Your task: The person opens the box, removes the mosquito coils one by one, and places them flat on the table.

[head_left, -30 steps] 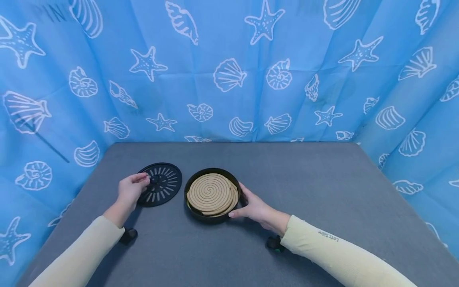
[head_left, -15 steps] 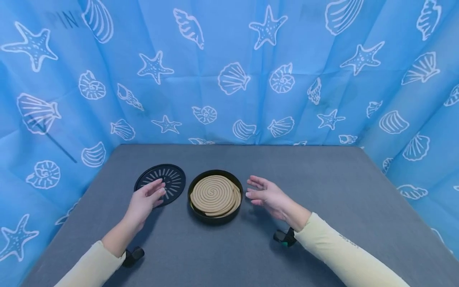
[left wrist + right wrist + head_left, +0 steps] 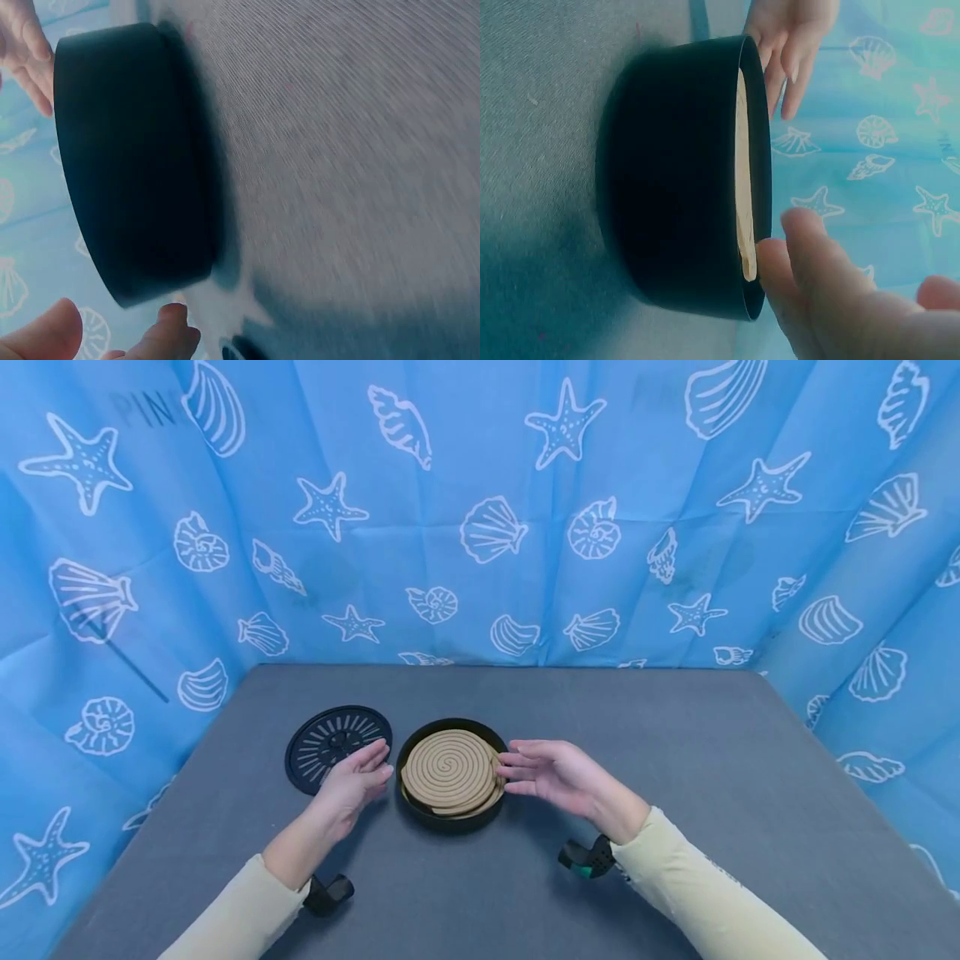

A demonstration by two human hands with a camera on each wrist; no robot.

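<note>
Stacked beige spiral mosquito coils [image 3: 447, 768] lie in a round black tin [image 3: 452, 824] on the table. My right hand [image 3: 566, 781] is at the tin's right side, fingers extended over the rim. In the right wrist view a fingertip [image 3: 772, 259] is right at the edge of a coil [image 3: 742, 172]. Just left of the tin is my left hand [image 3: 347, 793], fingers relaxed and holding nothing; its fingers [image 3: 169, 334] show beside the black wall [image 3: 135, 165] in the left wrist view. A slotted black lid [image 3: 311, 747] lies flat behind the left hand, which covers part of it.
The grey table [image 3: 637, 718] extends around the tin, with its far edge against a blue curtain [image 3: 487, 460] printed with shells and starfish. Black wrist cameras [image 3: 327, 893] are strapped under both forearms.
My left hand has left the lid's knob and moved right toward the tin. My right hand let go of the tin's side, drew back, then returned to its rim.
</note>
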